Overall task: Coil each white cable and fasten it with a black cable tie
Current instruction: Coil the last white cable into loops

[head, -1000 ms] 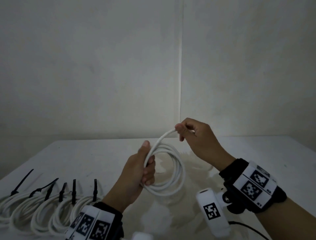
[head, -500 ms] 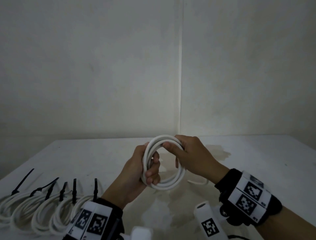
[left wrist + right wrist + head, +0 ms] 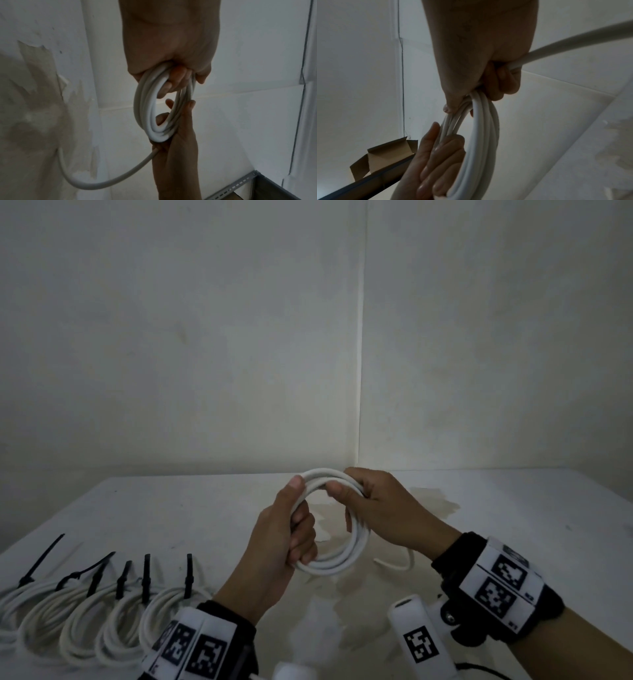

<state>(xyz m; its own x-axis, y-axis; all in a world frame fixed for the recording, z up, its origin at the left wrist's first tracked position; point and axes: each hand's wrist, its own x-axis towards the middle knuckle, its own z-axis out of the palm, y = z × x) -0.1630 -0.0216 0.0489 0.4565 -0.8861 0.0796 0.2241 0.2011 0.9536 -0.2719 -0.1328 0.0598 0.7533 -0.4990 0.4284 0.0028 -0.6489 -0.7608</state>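
Note:
A white cable (image 3: pixel 342 563) is wound into a coil and held upright above the table between both hands. My left hand (image 3: pixel 291 529) grips the coil's left side, fingers curled through the loops (image 3: pixel 150 108). My right hand (image 3: pixel 363 494) pinches the top right of the coil (image 3: pixel 481 121), thumb across the strands. A short loose tail (image 3: pixel 397 566) of the cable hangs below my right wrist onto the table; it also trails off in the left wrist view (image 3: pixel 106 181). No loose black tie is in view.
Several coiled white cables (image 3: pixel 102 621), each bound with a black cable tie (image 3: pixel 146 577), lie in a row at the table's front left. The white table (image 3: pixel 513 525) has a stained patch under my hands. A cardboard box flap (image 3: pixel 385 159) shows in the right wrist view.
My right hand brought the raised strand down onto the coil and now pinches its top. The loose tail has grown shorter. My left hand kept its grip.

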